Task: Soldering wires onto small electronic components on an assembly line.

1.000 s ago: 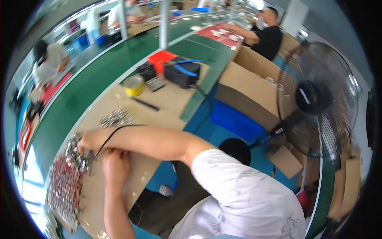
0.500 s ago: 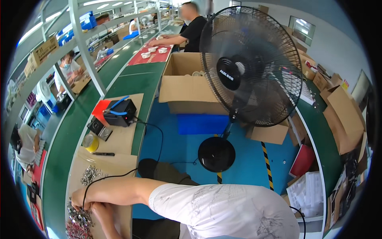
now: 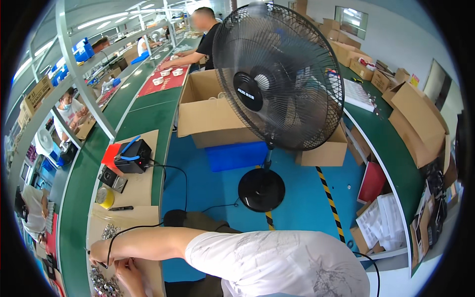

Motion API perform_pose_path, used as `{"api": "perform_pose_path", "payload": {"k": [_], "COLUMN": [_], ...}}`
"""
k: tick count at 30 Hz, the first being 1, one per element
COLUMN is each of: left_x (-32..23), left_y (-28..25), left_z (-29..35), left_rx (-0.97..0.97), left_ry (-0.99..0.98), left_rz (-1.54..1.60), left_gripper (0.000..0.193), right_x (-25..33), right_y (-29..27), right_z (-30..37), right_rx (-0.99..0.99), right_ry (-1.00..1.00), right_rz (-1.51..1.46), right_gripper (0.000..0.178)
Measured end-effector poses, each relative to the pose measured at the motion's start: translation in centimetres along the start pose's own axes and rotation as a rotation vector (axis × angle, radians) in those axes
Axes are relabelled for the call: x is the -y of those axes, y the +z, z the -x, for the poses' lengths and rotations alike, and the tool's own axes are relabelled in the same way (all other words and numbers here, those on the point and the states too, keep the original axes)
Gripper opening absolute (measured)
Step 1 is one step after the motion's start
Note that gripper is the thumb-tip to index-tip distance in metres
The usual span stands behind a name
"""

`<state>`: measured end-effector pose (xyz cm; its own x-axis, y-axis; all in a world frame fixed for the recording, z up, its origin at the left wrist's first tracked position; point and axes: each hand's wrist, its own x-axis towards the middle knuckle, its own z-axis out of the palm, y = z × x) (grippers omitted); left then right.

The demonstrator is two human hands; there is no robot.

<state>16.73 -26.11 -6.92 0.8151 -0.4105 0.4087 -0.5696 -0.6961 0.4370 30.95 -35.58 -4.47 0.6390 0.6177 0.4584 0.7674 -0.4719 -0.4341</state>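
My right hand [image 3: 101, 252] reaches across the bench on a bare forearm. Its fingers are closed round what looks like a soldering iron, mostly hidden in the grip, where a black cord [image 3: 129, 228] runs in. Just below it, my left hand [image 3: 127, 271] has its fingers bent together in a pinch; whatever they hold is too small to make out. Beside both hands lies a pile of small shiny metal parts [image 3: 103, 284]. A smaller heap of metal parts [image 3: 110, 231] sits past my right wrist.
Farther along the bench are a black box with a red lamp [image 3: 133, 157], blue-handled pliers [image 3: 130, 147], an iron stand [image 3: 113, 179], a yellow jar [image 3: 105, 197] and a black pen [image 3: 121, 208]. A standing fan [image 3: 261, 190] and an open carton [image 3: 213, 119] occupy the aisle.
My view has swung, so the fan and bench items sit farther left. My hands, close together over the parts before, are now slightly farther apart, the left one lower.
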Motion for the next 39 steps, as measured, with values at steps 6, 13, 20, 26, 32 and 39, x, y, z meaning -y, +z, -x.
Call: {"api": "perform_pose_path", "payload": {"k": [6, 13, 20, 26, 32, 39], "left_x": [-0.5, 1.8, -0.1, -1.7, -6.1, -0.7], "left_y": [-0.2, 0.1, -1.5, -3.3, -9.0, -8.4], "left_z": [0.0, 0.4, 0.6, 0.8, 0.6, 3.4], "left_rx": [-0.015, -0.021, 0.040, -0.007, 0.133, 0.265], "left_ry": [0.085, 0.086, 0.201, 0.157, -0.317, -0.434], "left_rz": [0.005, 0.004, -0.277, -0.219, -0.530, -0.620], "left_gripper": [0.009, 0.006, 0.022, 0.023, 0.055, 0.056], "right_x": [-1.4, -0.3, -0.1, 0.1, 1.4, 0.8], "right_y": [-2.9, -3.2, -2.9, -2.5, -3.6, -2.8], "right_z": [6.5, 9.8, 10.7, 11.0, 12.2, 11.5], "right_rx": [-0.205, -0.164, -0.212, -0.293, -0.317, -0.248], "right_ry": [-0.010, 0.021, 0.017, 0.071, 0.054, -0.013], "right_rz": [0.033, 0.107, 0.159, 0.100, 0.023, -0.027], "right_gripper": [0.045, 0.040, 0.031, 0.027, 0.040, 0.052]}}
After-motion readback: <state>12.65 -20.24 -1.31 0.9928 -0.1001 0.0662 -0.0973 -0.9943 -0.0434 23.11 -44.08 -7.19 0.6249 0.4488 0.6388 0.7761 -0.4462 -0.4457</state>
